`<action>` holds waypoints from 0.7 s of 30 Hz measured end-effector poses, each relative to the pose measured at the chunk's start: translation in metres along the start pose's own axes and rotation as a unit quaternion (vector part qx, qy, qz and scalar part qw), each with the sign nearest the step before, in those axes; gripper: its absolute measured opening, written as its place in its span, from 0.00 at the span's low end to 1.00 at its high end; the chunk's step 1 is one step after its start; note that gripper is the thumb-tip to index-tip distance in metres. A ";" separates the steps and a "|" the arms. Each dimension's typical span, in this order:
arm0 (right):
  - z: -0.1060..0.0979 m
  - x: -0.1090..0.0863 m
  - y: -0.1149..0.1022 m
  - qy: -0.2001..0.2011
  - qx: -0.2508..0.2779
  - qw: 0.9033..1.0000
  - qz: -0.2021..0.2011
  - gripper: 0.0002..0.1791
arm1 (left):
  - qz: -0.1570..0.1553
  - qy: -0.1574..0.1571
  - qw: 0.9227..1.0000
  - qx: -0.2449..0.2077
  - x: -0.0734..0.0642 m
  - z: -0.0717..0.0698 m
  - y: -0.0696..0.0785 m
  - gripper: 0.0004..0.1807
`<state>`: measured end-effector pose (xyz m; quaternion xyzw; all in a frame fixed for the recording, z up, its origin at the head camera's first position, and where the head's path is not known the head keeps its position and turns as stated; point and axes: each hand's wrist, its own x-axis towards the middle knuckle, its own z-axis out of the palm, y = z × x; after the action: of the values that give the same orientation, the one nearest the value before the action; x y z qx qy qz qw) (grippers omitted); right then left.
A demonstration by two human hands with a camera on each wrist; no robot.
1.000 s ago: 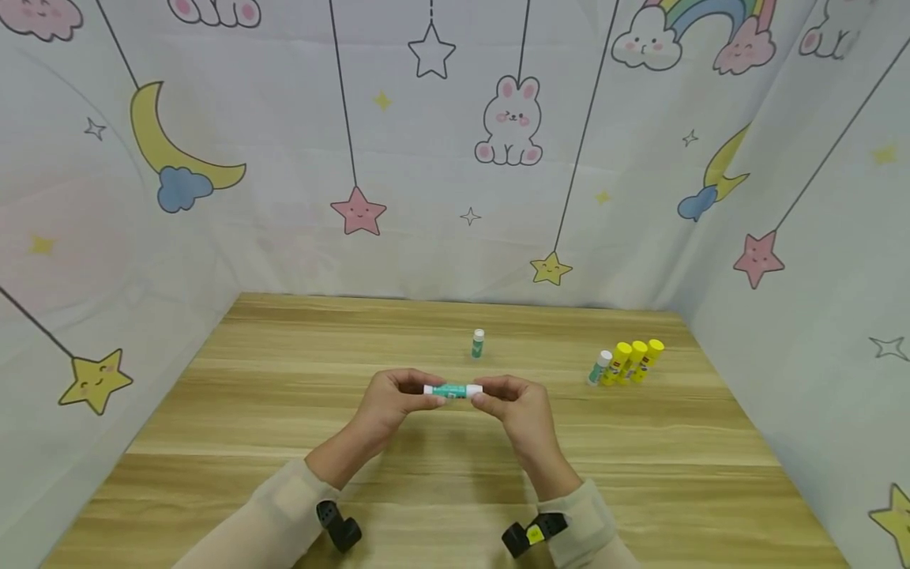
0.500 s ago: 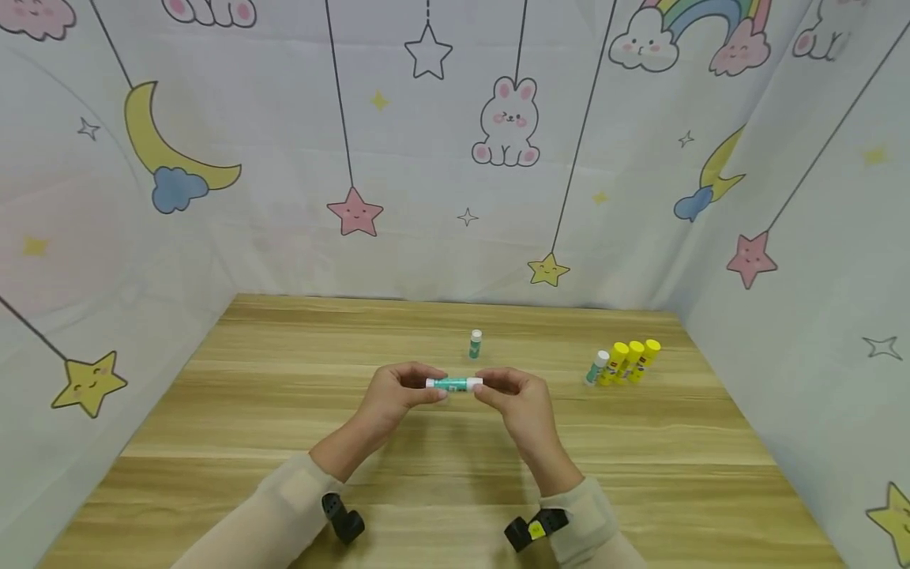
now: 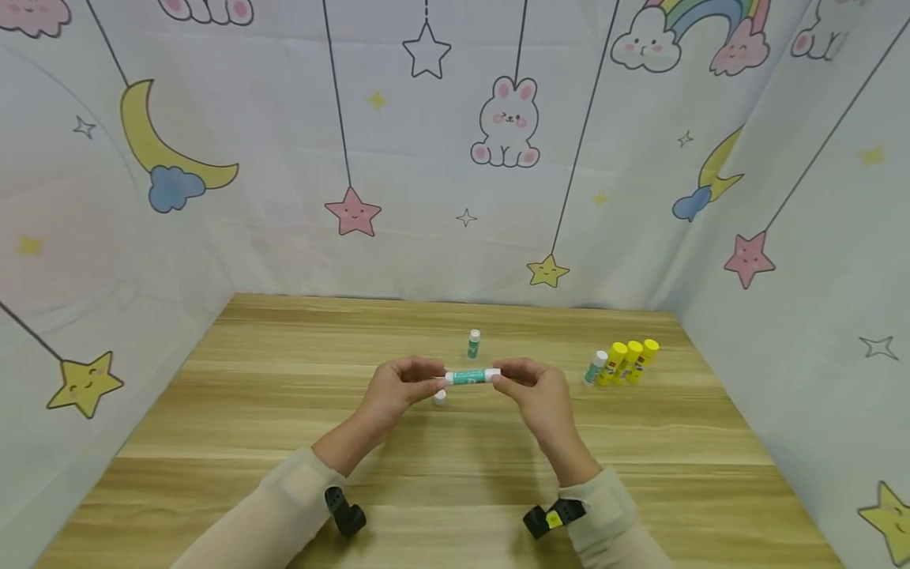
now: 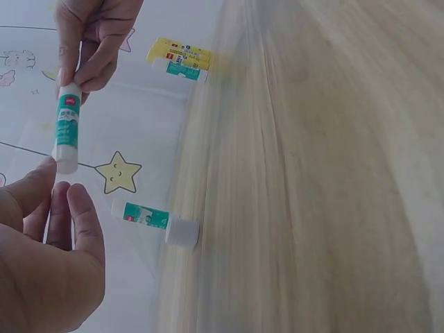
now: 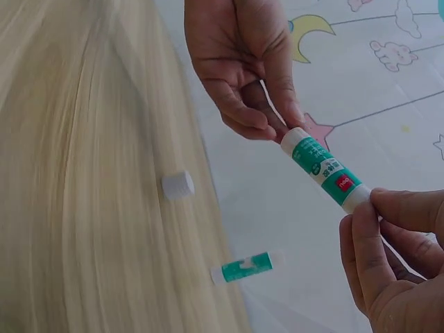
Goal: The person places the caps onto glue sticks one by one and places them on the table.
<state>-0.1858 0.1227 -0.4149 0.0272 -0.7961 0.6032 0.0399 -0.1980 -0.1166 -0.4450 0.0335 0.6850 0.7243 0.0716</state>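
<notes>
A green-and-white glue stick (image 3: 469, 377) is held level above the table, between both hands. The left hand (image 3: 398, 387) pinches one white end with thumb and fingers; in the left wrist view its thumb touches the stick's lower end. At the other white end, the right hand (image 3: 540, 395) grips with thumb and fingertips, shown close up in the right wrist view (image 5: 395, 257). Just below the stick in the head view, a white cap (image 3: 440, 398) sits on the table, partly covered by the left thumb.
Behind the hands stands another green glue stick (image 3: 474, 344) with a white cap. To the right, several yellow glue sticks (image 3: 629, 363) stand in a row beside a green one (image 3: 596, 368). The wooden table (image 3: 284, 340) ends at a printed cloth backdrop (image 3: 426, 261).
The glue stick and the right hand have moved a little up and to the right, with the left hand still at its end. The white cap on the table has come into sight.
</notes>
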 end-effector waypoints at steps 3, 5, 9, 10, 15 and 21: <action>-0.010 0.002 0.002 0.006 -0.025 1.000 -0.009 0.13 | -0.004 0.000 1.000 -0.010 0.003 0.001 0.001 0.19; -0.019 0.005 0.003 0.012 -0.055 0.998 -0.017 0.13 | -0.007 0.002 1.000 -0.014 0.005 0.002 0.001 0.18; -0.040 0.012 0.006 0.024 -0.135 0.990 -0.035 0.13 | -0.008 0.004 1.000 -0.016 0.009 0.003 0.001 0.19; -0.045 0.013 0.006 0.029 -0.156 0.986 -0.042 0.13 | -0.006 0.003 1.000 -0.018 0.010 0.004 0.001 0.20; -0.069 0.020 0.010 0.041 -0.226 0.971 -0.064 0.13 | 0.004 -0.002 1.000 -0.018 0.015 0.005 0.000 0.22; -0.089 0.026 0.017 0.038 -0.283 0.955 -0.077 0.14 | 0.006 0.004 1.000 -0.009 0.020 0.009 -0.002 0.18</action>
<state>-0.2108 0.2127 -0.4048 0.0530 -0.9277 0.3487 0.1224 -0.2165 -0.1048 -0.4474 0.0342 0.6787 0.7308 0.0652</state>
